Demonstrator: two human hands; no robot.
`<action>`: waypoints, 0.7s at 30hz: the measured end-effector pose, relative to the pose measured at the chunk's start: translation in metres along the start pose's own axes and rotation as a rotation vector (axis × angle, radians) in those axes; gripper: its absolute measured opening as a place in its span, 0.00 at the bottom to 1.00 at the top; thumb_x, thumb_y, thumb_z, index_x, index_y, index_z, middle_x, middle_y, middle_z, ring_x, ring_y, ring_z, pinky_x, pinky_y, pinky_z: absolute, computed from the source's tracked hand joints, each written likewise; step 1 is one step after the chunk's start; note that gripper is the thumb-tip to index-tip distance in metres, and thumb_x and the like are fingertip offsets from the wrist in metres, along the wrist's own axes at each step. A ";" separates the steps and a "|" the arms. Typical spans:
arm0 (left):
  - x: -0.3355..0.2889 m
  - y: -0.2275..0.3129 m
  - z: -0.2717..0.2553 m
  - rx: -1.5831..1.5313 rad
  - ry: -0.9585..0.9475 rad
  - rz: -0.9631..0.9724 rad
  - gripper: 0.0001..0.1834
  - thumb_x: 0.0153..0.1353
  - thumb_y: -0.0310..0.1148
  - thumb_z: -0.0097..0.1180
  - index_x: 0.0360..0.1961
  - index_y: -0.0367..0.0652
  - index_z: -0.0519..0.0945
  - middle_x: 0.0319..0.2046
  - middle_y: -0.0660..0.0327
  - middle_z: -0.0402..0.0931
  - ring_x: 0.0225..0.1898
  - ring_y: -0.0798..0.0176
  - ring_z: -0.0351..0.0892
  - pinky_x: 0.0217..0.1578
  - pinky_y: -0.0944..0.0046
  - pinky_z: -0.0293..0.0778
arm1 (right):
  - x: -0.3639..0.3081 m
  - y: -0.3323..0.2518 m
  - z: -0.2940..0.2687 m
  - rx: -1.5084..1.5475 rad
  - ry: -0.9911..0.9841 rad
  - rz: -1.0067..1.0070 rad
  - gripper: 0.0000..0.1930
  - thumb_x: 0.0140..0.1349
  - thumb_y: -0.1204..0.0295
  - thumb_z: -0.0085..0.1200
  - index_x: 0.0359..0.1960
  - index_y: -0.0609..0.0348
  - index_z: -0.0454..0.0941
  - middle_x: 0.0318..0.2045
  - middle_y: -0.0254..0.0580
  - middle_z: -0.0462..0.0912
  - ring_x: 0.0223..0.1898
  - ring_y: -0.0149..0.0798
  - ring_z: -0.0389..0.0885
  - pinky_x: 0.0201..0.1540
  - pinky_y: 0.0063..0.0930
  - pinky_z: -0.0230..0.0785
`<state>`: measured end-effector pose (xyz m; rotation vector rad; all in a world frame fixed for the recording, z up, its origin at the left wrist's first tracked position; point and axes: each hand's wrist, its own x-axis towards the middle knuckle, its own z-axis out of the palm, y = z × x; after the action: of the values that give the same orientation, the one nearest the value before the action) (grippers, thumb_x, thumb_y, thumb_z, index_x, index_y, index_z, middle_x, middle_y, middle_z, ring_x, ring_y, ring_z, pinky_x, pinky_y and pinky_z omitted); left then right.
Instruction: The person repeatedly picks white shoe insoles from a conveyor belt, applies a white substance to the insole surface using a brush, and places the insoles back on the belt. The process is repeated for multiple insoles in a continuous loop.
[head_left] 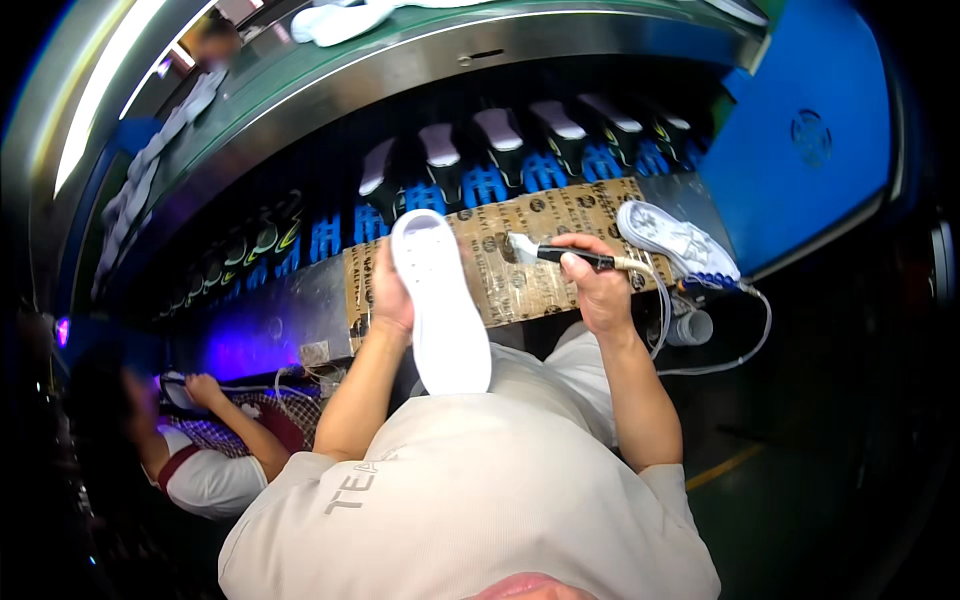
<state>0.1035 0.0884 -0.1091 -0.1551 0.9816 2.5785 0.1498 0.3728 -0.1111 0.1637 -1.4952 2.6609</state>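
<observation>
My left hand (391, 298) is closed on a white shoe sole (450, 330), gripping its left edge. The sole stands nearly lengthwise in front of my body, its hollow inner side toward me. In my right hand (600, 292) is a brush (575, 256) with a black handle and pale bristles. A pale hose (640, 268) runs from the back of its handle. The bristles point left, over a glue-stained sheet of cardboard (590, 212), apart from the sole. Just beyond my right hand lies another white sole (660, 232), its surface uneven.
Behind the cardboard, dark shoe uppers with lilac bottoms (440, 146) stand on blue holders (485, 184). A green conveyor (380, 40) carrying white pieces runs above them. A blue machine panel (815, 130) rises at right. A white cup (690, 328) hangs below. A co-worker (215, 470) sits at left.
</observation>
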 end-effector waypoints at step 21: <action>0.049 -0.029 0.007 -0.022 -0.052 -0.076 0.44 0.74 0.71 0.28 0.70 0.44 0.70 0.60 0.51 0.78 0.57 0.53 0.83 0.57 0.50 0.83 | 0.072 0.016 0.057 -0.912 -0.327 -0.293 0.13 0.63 0.73 0.67 0.49 0.52 0.91 0.40 0.39 0.90 0.43 0.37 0.83 0.57 0.35 0.74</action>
<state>0.0692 0.1284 -0.1330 -0.1279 0.9119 2.5121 0.0792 0.3174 -0.0859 0.6871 -2.3754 1.5698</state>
